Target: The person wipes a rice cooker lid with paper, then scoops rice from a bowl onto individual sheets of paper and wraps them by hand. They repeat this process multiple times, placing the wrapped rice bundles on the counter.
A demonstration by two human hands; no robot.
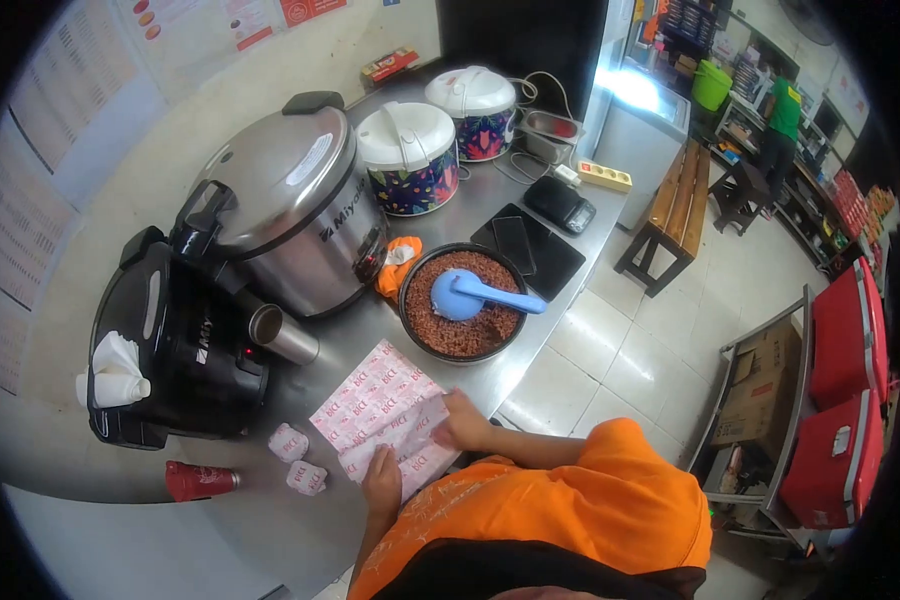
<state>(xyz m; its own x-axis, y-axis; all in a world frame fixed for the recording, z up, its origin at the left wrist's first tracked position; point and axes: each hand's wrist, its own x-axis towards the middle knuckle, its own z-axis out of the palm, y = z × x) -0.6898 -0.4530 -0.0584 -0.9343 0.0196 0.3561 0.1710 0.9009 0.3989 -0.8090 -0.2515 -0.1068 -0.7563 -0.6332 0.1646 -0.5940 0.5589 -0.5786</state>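
A pink-and-white printed paper wrapper (385, 400), marked with the word "rice", is held by its near part at the counter's front edge. My left hand (381, 482) pinches it on the left, while my right hand (464, 422) grips its right edge. A fold or overlap crosses the paper between them. Just beyond lies a round dark pan of reddish-brown rice (435, 325), with a blue scoop (460, 295) resting on top. Left of the paper sit two small wrapped bundles (298, 459) in the same print.
Large Miyako cookers, one steel (280, 200) and one black (170, 340), line the wall. Two floral rice cookers (410, 160), a scale (560, 205), a phone (513, 246), a steel tumbler (290, 337) and a red cup (200, 481) share the counter. A co-worker in green (782, 110) stands far right.
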